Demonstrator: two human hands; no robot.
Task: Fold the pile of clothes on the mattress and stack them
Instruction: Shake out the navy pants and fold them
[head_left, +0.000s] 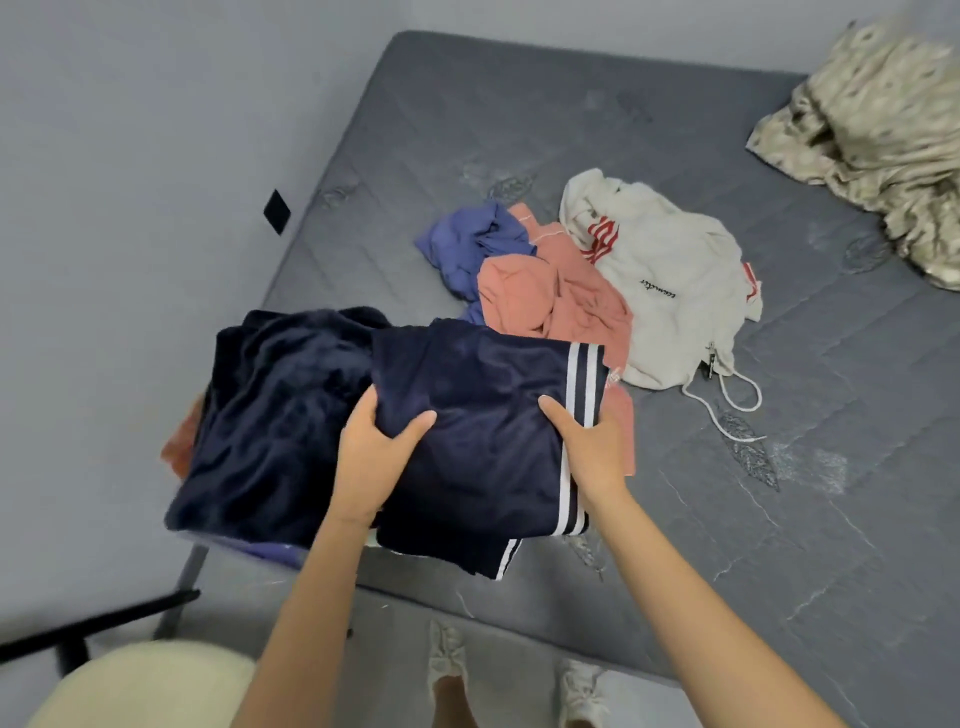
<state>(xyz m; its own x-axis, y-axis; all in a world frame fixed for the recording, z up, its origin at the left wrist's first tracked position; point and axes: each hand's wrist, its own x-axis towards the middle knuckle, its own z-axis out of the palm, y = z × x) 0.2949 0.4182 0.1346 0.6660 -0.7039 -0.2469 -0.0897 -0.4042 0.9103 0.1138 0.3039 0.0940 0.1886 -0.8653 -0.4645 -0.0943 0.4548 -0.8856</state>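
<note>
At the near left corner of a grey quilted mattress (779, 467), a folded dark navy plush garment (275, 415) tops a low stack. An orange cloth (179, 447) peeks out at its left edge and a purple fabric (270, 553) shows beneath its near edge. A person's left hand (374, 457) grips the near left part of a folded navy garment with white side stripes (483, 405), thumb on top and fingers tucked out of sight under the fabric. That garment overlaps the right side of the plush one, and its near end hangs past the mattress edge. The right hand (592, 447) holds the same garment at its striped edge, thumb pressed on top, fingers hidden beneath. Whether the garment rests on the stack or is lifted just off it cannot be told. Beyond the hands, an unfolded pile sits mid-mattress: a crumpled blue-violet garment (467, 244), a salmon-pink garment (550, 291) partly over it, and a cream hooded sweatshirt with red print (670, 291), its white drawstring (727, 410) trailing toward the near side. A rumpled beige patterned blanket (872, 140) lies at the far right corner.
</note>
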